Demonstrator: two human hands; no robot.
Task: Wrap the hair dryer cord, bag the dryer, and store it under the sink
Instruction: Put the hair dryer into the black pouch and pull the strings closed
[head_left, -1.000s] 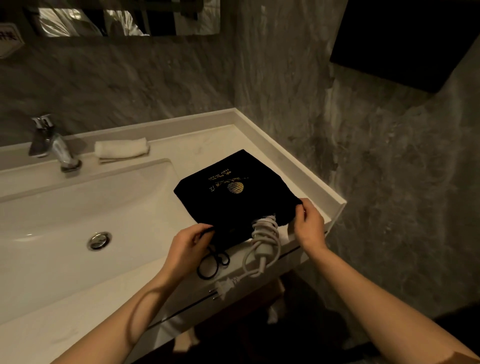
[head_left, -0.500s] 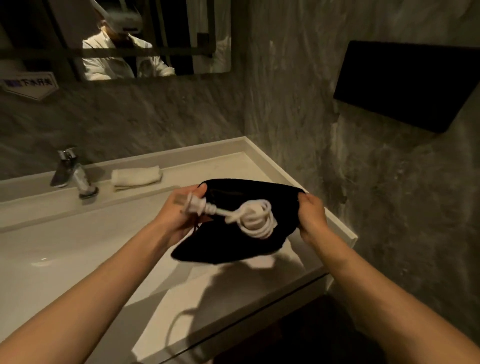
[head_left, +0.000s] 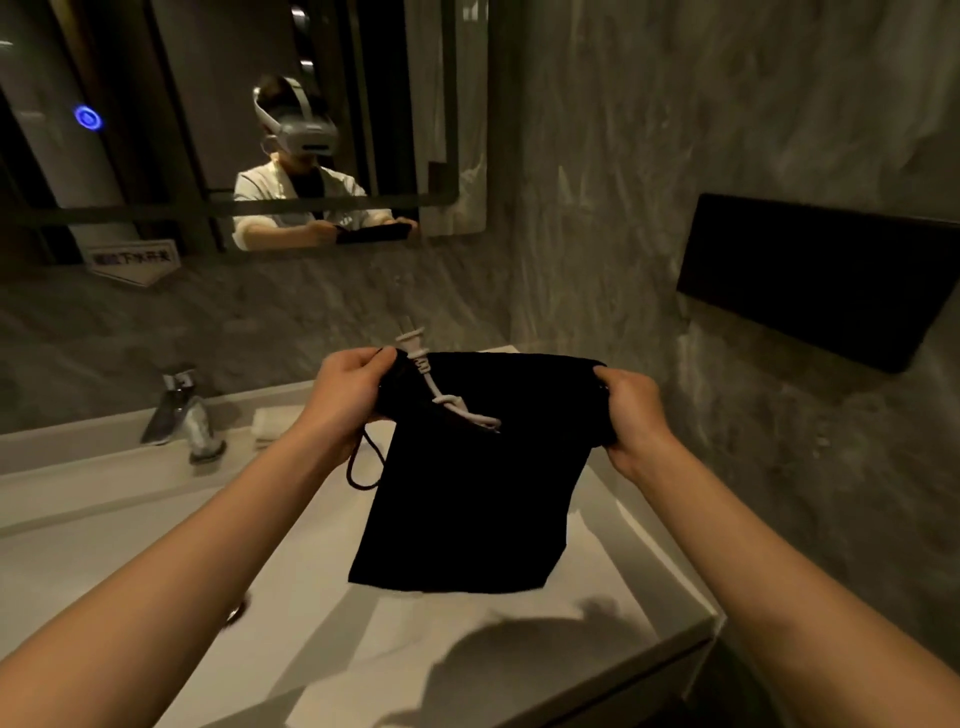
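A soft black fabric drawstring bag (head_left: 467, 499) is held in the air above the white stone counter (head_left: 649, 582), with its mouth at the top and its closed bottom hanging down. The mouth is stretched between the two hands: the left hand (head_left: 348, 395) is closed on the left corner, and the right hand (head_left: 631, 410) is closed on the right corner. The long axis of the mouth therefore runs from left to right, from one hand to the other.

The hair dryer itself cannot be seen; it is judged to be inside the bag. Only the white power cord (head_left: 457, 405) comes out of the mouth, and the white two-pin plug (head_left: 410, 340) stands up above the rim, just beside the fingers (head_left: 363, 364) of the left hand. The plug is much nearer to the left hand than to the right one.

The next step is judged to be that the plug is pushed down into the bag and the mouth is drawn closed. A thin black drawstring loop (head_left: 363, 467) hangs under the left hand, so this hand is the better placed for both.

Counted: one bag, one cord, one plug, one drawstring loop seen, two hands. Beside them, one chrome metal tap (head_left: 182, 415) and one folded white towel (head_left: 270, 423) are seen behind the left arm.
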